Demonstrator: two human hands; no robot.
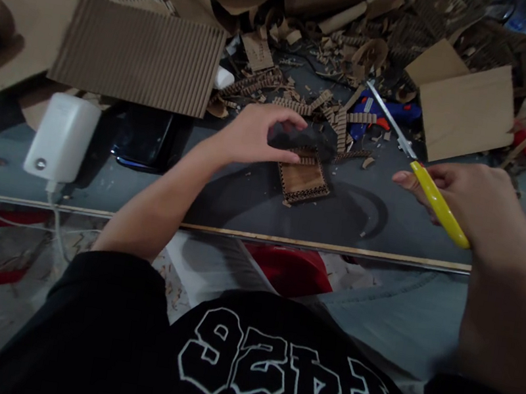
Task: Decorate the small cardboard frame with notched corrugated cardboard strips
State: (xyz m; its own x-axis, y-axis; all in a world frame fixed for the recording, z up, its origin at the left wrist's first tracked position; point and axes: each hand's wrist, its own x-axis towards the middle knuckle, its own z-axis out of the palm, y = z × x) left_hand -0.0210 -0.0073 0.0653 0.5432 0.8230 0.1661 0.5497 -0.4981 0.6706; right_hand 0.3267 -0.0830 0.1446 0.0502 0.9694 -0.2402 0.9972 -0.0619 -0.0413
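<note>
My left hand (257, 135) hovers over the grey table with fingers curved, thumb and forefinger pinching a short corrugated cardboard strip (305, 159) at the top edge of a small square cardboard piece (303, 180) that has a strip border. My right hand (468, 193) is wrapped round the yellow handle of a utility knife (435, 201), whose metal blade (389, 120) points up and to the left over the table. The right hand is a hand's width to the right of the square piece.
Large corrugated sheet (138, 54) at back left, flat cardboard (466, 113) at back right, several cut strips and scraps (318, 102) between them. A blue glue gun (388, 114) lies behind the blade. White power adapter (63, 135) and a dark phone (145, 138) at left. Table's front edge (286, 242).
</note>
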